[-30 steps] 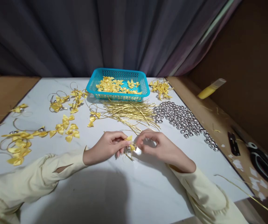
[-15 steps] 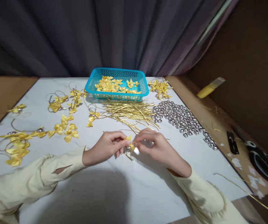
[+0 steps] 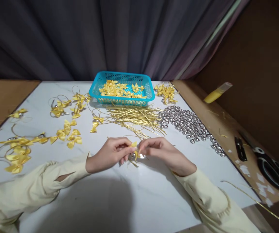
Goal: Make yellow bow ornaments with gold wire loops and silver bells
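Between thumb and fingers, my left hand pinches a yellow ribbon bow over the middle of the table. A small silver bell sits against the bow, partly covered by my fingers. Thin gold tie ends stick out below it. My right hand is closed in a pinch at the bow's right side; what lies between its fingertips is too small to make out. Just beyond my hands lies a pile of gold ties.
A blue basket of yellow bows stands at the back. Silver bells spread at the right. Bows with bells and ties lie at the left, more at the back right. Black scissors and a yellow tube are at the right edge.
My right hand has shifted slightly left, closer to the bow, and its fingers are less spread. My left hand stays in place with the bow.
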### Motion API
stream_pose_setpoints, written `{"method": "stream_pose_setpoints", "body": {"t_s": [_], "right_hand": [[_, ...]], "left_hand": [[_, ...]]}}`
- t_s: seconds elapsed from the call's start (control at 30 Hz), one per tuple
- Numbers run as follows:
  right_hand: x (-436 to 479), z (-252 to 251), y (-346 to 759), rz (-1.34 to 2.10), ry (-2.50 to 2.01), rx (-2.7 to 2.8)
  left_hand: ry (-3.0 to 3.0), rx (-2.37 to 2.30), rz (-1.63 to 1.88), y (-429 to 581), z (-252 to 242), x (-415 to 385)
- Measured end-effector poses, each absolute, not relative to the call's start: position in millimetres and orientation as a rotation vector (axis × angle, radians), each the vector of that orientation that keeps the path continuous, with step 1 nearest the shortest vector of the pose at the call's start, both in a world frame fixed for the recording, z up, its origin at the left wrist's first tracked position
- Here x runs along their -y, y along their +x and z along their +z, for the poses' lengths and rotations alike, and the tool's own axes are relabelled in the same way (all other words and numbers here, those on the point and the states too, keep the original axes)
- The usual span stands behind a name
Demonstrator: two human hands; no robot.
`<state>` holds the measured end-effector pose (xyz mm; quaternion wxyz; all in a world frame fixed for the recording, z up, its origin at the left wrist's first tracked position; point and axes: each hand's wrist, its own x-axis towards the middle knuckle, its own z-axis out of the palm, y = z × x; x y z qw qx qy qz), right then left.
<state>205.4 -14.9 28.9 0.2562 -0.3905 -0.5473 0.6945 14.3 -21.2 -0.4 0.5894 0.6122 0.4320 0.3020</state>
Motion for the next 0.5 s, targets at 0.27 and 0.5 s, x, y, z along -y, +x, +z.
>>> {"method": "stream_pose_setpoints", "body": {"t_s": [0.27, 0.5], "right_hand": [[13.2, 44.4, 223.1, 1.949, -0.883, 1.611], [8.6, 47.0, 239.2, 2.016, -0.814, 1.271]], "left_hand": [[1.399, -1.045, 0.741, 12.2, -3.1, 20.9], [1.402, -1.044, 0.747, 12.4, -0.8, 20.3]]}}
